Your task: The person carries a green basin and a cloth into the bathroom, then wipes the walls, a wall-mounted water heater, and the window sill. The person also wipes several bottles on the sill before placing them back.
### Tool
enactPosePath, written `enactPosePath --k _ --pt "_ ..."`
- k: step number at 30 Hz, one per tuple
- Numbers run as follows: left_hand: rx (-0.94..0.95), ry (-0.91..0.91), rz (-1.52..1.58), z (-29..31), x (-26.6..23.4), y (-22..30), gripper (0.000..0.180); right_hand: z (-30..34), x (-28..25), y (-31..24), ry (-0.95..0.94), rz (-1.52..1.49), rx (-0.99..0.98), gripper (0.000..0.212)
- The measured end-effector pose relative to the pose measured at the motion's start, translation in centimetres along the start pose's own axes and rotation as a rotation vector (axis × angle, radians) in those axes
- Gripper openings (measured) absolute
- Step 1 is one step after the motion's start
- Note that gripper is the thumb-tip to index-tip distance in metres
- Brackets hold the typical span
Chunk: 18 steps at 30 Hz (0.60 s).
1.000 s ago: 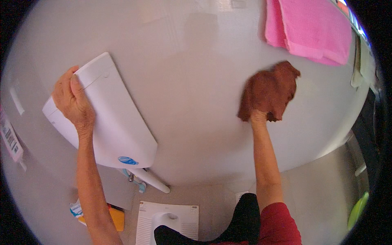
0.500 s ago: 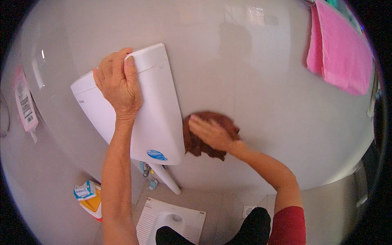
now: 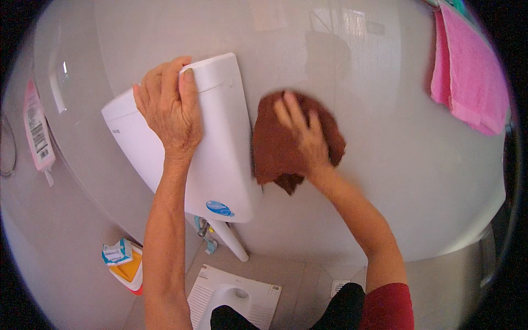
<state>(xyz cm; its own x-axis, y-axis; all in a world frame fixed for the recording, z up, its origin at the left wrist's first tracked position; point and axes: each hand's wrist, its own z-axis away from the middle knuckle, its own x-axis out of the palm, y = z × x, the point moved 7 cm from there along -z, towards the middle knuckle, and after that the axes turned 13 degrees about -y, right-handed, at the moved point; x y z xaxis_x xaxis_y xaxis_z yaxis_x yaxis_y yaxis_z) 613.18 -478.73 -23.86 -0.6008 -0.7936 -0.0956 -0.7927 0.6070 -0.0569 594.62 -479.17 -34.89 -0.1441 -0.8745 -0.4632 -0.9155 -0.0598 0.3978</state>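
A white toilet cistern (image 3: pixel 220 148) with a blue oval sticker hangs on the grey wall. My left hand (image 3: pixel 171 110) is hooked over its top edge, the thumb on the lid and the fingers bent over the rim. To the right of the cistern, a brown cloth (image 3: pixel 275 137) lies spread against the wall. Pressing on it is my right hand (image 3: pixel 305 132), its fingers apart and slightly blurred; the cloth's left edge is close beside the cistern's side.
Below the cistern are a white pipe (image 3: pixel 230 240) and a valve with a hose. A squat toilet (image 3: pixel 231 297) and a drain grate (image 3: pixel 339 287) are in the floor. A pink towel (image 3: pixel 467 77) hangs at right; a pink bottle (image 3: pixel 38 129) and a bin (image 3: pixel 129 269) stand left.
My right hand and the brown cloth have moved up the wall, and the cloth is spread wider. My left hand stays on the cistern. The view has shifted slightly.
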Motion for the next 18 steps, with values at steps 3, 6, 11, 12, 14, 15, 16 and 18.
enactPosePath --k 3,6,11,12,14,15,16,18 --pt "-0.032 -0.061 -0.029 -0.2 0.3 0.3 0.034 5.8 4.8 -3.0 -0.231 0.072 -0.184 0.046" --pt "-0.027 -0.051 -0.028 -0.1 0.9 1.2 0.033 14.2 9.5 -4.8 -0.166 0.024 -0.323 0.036" --pt "-0.024 -0.021 0.000 0.2 0.5 0.1 0.026 19.0 6.6 0.6 -0.177 0.200 -0.311 0.032" --pt "-0.026 -0.019 -0.015 0.0 0.2 0.0 0.026 18.8 4.8 2.6 -0.139 0.259 -0.248 0.031" --pt "-0.042 -0.071 -0.015 -0.1 0.4 0.4 0.030 19.0 1.4 9.5 -0.098 0.286 0.042 0.022" --pt "-0.051 -0.098 -0.016 -0.2 0.5 0.6 0.032 20.5 -0.2 13.0 -0.057 0.305 0.124 0.021" --pt "-0.046 -0.080 -0.020 -0.2 0.5 0.9 0.032 22.1 -2.0 16.5 -0.019 0.325 0.208 0.021" --pt "-0.028 -0.046 -0.050 -0.2 0.4 1.1 0.031 26.0 -4.3 22.7 0.109 0.314 0.360 0.031"
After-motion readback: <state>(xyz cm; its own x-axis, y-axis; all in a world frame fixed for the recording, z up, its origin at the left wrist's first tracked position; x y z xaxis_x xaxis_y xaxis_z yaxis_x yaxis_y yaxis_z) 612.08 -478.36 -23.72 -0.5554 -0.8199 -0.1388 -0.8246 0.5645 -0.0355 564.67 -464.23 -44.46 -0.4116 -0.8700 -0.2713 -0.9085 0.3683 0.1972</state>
